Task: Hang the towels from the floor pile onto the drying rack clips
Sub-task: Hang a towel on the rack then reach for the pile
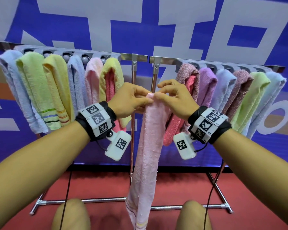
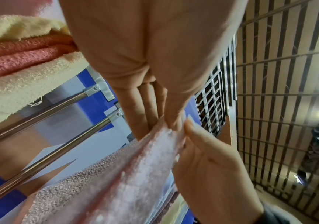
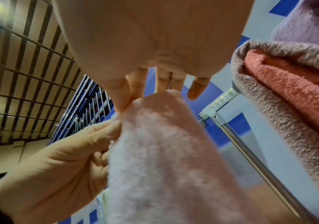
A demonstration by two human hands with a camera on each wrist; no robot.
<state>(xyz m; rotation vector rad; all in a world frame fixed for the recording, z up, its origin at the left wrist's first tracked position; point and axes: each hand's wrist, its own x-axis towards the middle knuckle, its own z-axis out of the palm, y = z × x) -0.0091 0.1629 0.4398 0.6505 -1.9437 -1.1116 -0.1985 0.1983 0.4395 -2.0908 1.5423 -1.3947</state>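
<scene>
Left hand and right hand pinch the pink towel top edge (between two racks).

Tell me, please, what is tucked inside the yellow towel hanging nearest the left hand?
A coral-pink towel sits inside the folded yellow towel, its lower end hanging behind the left hand. How it is fastened at the top cannot be seen; the yellow fold covers it.

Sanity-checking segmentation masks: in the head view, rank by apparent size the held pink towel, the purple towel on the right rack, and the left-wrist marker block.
1. pink towel, pinched by both hands
2. purple towel, partly hidden
3. marker block, nearer the camera, so it looks inflated
</scene>
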